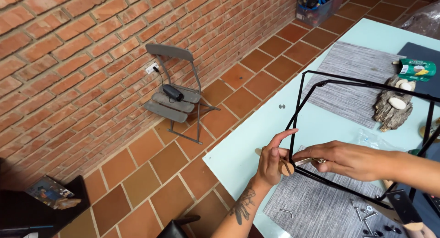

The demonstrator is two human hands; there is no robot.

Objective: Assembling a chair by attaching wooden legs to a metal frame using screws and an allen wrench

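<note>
Where the two hands meet at the lower corner of the black metal frame (362, 84), I read the step as fastening a wooden leg to that corner. My left hand (271, 162) is clenched around the round wooden leg (285, 167), index finger raised, pressing its flat end against the frame. My right hand (346, 160) comes in from three o'clock, fingers pinched on a small metal piece (306, 161), apparently a key or bolt; I cannot tell which.

The frame stands tilted on the pale glass table (238, 155), its open rectangle rising toward one o'clock. Under the hands lies a grey woven placemat (311, 208); at five o'clock on it sit loose screws (366, 215), and at six o'clock a bent hex key (287, 212). A clear plastic bag (373, 139) lies just beyond the right hand at one o'clock. Farther out at one o'clock are a second placemat (350, 66) and a piece of bark holding pale stones (393, 105).

Off the table, at ten o'clock, a grey folding chair (176, 98) stands against the brick wall (68, 45).

Judged from this, the next move calls for keeping the leg square to the corner while the fastener is turned home.
</note>
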